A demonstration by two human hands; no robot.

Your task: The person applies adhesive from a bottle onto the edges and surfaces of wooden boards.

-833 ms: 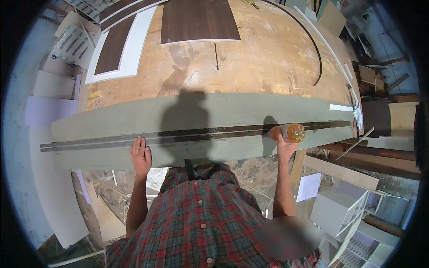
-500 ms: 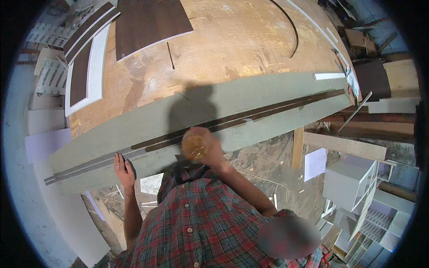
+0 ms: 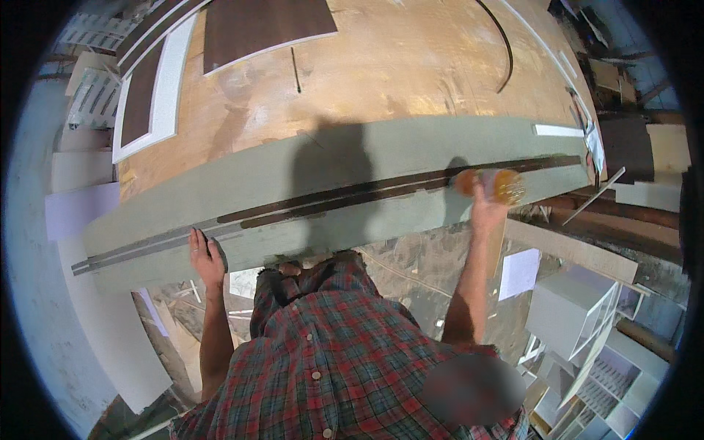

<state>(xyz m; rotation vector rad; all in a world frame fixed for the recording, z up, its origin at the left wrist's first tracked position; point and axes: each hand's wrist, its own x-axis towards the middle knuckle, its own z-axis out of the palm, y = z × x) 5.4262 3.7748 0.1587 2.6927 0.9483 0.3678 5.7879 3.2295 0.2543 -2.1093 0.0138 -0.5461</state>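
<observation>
Right-hand grip (image 3: 485,213) wraps an amber roll (image 3: 490,183) at the dark strip (image 3: 352,194) running along the grey-green panel (image 3: 411,154); left hand (image 3: 205,257), flat and holding nothing, steadies the panel's near edge. Best to keep the roll square on the strip, pressure even.

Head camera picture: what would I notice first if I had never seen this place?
First, the long grey-green board lying across the big wooden table, with a dark strip running along it. The right hand holds an orange, blurred round thing over the strip near the board's right end. The left hand rests flat on the board's near edge.
</observation>
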